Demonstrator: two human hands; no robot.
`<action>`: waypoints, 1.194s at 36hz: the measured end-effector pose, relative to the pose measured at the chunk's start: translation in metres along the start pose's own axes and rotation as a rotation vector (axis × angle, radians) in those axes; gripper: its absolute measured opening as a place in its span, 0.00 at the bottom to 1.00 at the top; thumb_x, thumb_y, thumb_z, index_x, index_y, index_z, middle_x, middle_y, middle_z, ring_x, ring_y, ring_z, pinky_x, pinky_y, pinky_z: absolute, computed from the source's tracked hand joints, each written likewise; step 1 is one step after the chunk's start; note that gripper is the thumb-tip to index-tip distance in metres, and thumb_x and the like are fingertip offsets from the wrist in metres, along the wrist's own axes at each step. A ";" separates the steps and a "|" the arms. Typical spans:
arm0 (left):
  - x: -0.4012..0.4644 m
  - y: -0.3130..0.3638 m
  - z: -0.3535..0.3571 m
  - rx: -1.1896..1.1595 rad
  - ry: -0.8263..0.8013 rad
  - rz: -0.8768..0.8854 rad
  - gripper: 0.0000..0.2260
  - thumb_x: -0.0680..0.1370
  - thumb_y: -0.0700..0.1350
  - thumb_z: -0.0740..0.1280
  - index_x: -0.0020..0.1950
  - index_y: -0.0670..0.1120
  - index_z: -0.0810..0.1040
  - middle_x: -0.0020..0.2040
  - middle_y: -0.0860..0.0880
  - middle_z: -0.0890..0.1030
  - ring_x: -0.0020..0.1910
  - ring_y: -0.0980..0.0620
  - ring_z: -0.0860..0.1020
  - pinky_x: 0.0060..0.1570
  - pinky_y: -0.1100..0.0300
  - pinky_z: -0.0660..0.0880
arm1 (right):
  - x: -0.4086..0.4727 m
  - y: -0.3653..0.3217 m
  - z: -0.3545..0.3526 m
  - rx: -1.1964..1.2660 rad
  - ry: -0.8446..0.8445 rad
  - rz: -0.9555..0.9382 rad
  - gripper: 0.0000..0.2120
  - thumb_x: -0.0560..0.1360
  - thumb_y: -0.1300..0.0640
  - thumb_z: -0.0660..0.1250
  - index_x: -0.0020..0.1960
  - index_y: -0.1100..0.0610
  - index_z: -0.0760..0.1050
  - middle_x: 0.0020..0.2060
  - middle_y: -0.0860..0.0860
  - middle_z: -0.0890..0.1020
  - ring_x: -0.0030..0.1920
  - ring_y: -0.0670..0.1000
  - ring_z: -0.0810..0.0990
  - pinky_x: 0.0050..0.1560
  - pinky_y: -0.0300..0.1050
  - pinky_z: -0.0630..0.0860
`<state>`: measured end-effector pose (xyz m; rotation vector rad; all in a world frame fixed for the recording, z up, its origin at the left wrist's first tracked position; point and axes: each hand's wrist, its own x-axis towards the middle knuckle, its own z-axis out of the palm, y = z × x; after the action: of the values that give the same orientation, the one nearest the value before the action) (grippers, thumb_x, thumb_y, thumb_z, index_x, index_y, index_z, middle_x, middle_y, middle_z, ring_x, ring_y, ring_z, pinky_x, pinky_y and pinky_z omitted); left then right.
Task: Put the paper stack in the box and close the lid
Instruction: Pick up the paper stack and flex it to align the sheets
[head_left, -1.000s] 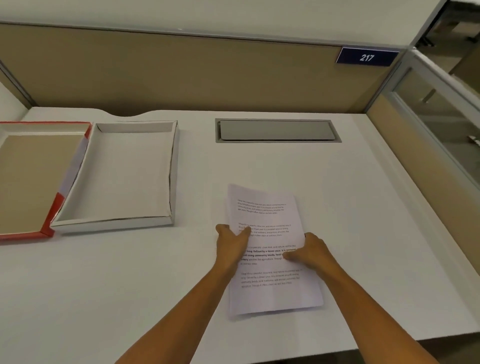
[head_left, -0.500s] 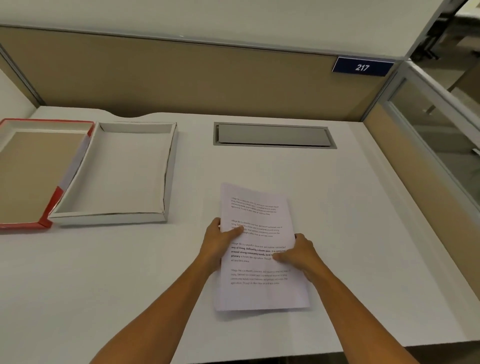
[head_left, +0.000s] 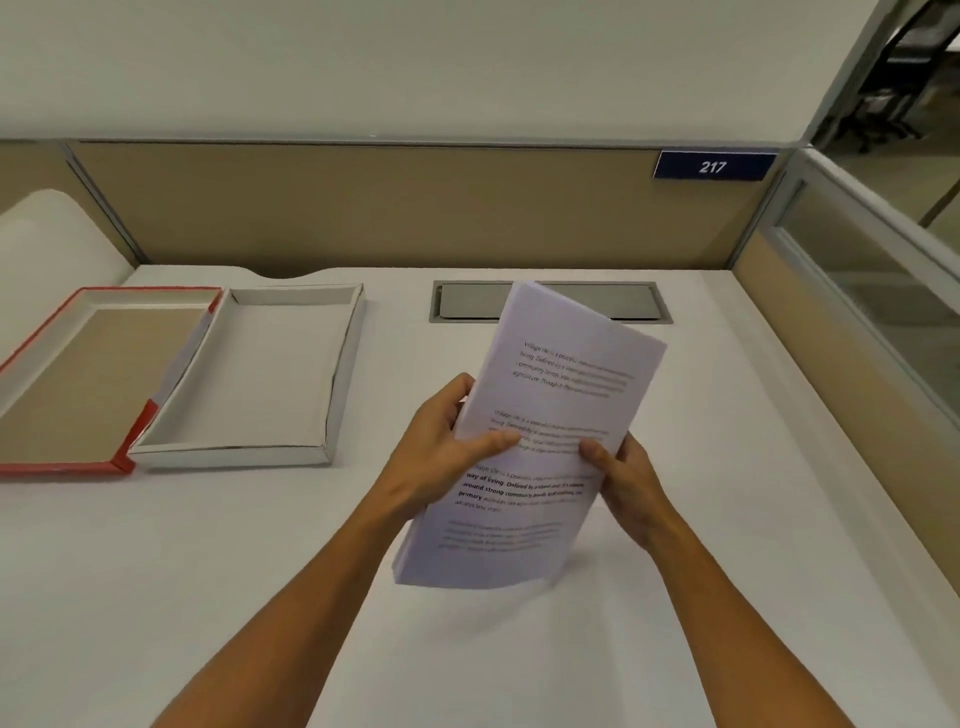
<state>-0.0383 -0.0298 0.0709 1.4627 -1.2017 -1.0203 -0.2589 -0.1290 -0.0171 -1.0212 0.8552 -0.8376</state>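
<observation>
The box (head_left: 270, 379) sits on the desk (head_left: 727, 467) just right of the lid (head_left: 78, 379), touching it; the paper stack (head_left: 540, 415) is held above the desk, farther right.

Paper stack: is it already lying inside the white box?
No, the paper stack is held above the desk between the left hand and right hand, while the white box sits empty to the left.

The paper stack (head_left: 540, 441), which lay flat on the worktop (head_left: 208, 545) a second ago, is now lifted clear of it and tilted, its far end raised toward the partition. The left hand (head_left: 441, 457) and right hand (head_left: 631, 483), earlier pressing down on top, now grip its two long edges, thumbs across the printed page.
</observation>
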 end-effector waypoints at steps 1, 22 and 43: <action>-0.001 0.004 -0.001 -0.008 0.003 0.022 0.19 0.70 0.53 0.74 0.58 0.53 0.74 0.52 0.53 0.84 0.45 0.48 0.85 0.41 0.53 0.84 | 0.001 -0.006 -0.001 -0.015 0.011 -0.029 0.31 0.65 0.49 0.78 0.65 0.54 0.76 0.60 0.53 0.85 0.59 0.56 0.84 0.51 0.48 0.83; -0.001 -0.046 0.030 -0.261 0.504 0.236 0.19 0.75 0.44 0.69 0.57 0.67 0.73 0.50 0.57 0.81 0.52 0.51 0.81 0.41 0.57 0.83 | -0.019 -0.029 0.046 -0.181 0.145 -0.349 0.23 0.69 0.46 0.76 0.62 0.50 0.79 0.50 0.47 0.86 0.51 0.51 0.85 0.40 0.43 0.84; -0.003 -0.085 -0.003 -0.106 0.413 0.114 0.19 0.64 0.57 0.77 0.54 0.65 0.80 0.49 0.59 0.85 0.49 0.54 0.83 0.40 0.64 0.81 | -0.027 -0.009 0.026 -0.226 -0.010 -0.305 0.21 0.66 0.49 0.76 0.58 0.37 0.81 0.51 0.48 0.86 0.52 0.53 0.85 0.44 0.46 0.84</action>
<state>-0.0194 -0.0212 -0.0117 1.4179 -0.9066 -0.6522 -0.2485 -0.0984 0.0042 -1.3768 0.8088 -1.0064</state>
